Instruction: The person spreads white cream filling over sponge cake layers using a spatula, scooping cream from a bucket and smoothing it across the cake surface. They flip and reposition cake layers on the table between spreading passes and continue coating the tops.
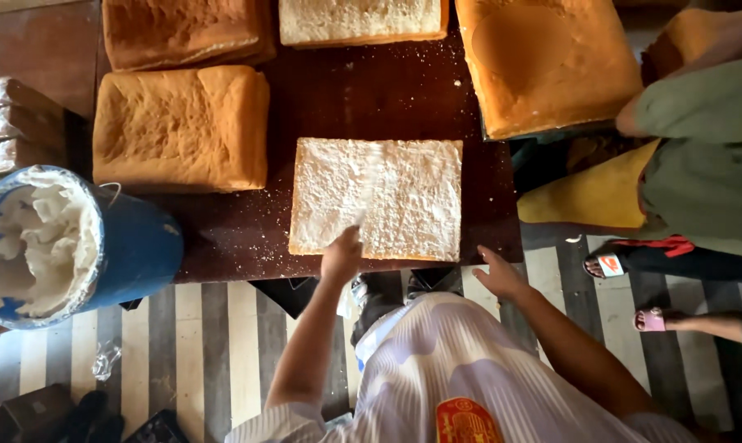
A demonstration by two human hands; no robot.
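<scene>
A flat rectangular slab of cut bread (412,205) with a white crumb face lies on the dark wooden table (223,238) near its front edge. My left hand (342,256) is at the slab's near edge, closed around a thin pale blade (369,197) that lies blurred across the slab. My right hand (498,276) rests at the table's front edge just right of the slab, fingers spread, holding nothing.
A blue bucket (133,246) of white cream stands at the table's left end. Brown-crusted loaves (182,127) and another cut slab (359,20) lie behind. At the right a person in green (699,156) stands with sandalled feet (609,264) on the striped floor.
</scene>
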